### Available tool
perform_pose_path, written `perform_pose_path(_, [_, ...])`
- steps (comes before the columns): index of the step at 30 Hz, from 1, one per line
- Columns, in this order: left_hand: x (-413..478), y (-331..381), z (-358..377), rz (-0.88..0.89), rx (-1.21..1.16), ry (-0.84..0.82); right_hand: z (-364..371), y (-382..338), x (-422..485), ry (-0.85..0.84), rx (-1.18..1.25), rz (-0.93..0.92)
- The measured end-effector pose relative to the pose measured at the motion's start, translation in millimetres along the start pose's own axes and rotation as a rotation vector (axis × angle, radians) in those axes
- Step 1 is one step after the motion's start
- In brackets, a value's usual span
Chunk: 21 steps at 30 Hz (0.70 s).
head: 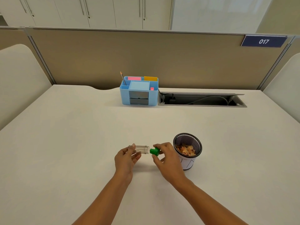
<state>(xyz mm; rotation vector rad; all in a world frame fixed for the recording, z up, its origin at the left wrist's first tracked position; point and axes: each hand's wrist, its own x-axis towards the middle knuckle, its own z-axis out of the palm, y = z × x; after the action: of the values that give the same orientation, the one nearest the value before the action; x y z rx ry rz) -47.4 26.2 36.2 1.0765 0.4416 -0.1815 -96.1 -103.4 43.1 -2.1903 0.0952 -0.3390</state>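
My left hand (125,158) holds a small clear plastic container (142,149) on its side, open mouth pointing right, just above the white desk (73,135). My right hand (165,157) pinches a green sharpener cap (154,151) right at that mouth; a narrow gap shows between cap and container. Immediately right of my right hand stands a black mesh cup (188,150) with pencil shavings inside.
A blue desk organiser (138,93) with a pencil (123,78), pink and yellow notes stands at the back middle. To its right is an open cable tray (201,99) in the desk. Beige partition walls enclose the back and sides.
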Motion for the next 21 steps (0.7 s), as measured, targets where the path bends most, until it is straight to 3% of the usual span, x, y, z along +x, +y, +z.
perform_pose_path(21, [-13, 8, 2, 0.006, 0.046, -0.035, -3, -12, 1, -0.021, 0.217, -0.036])
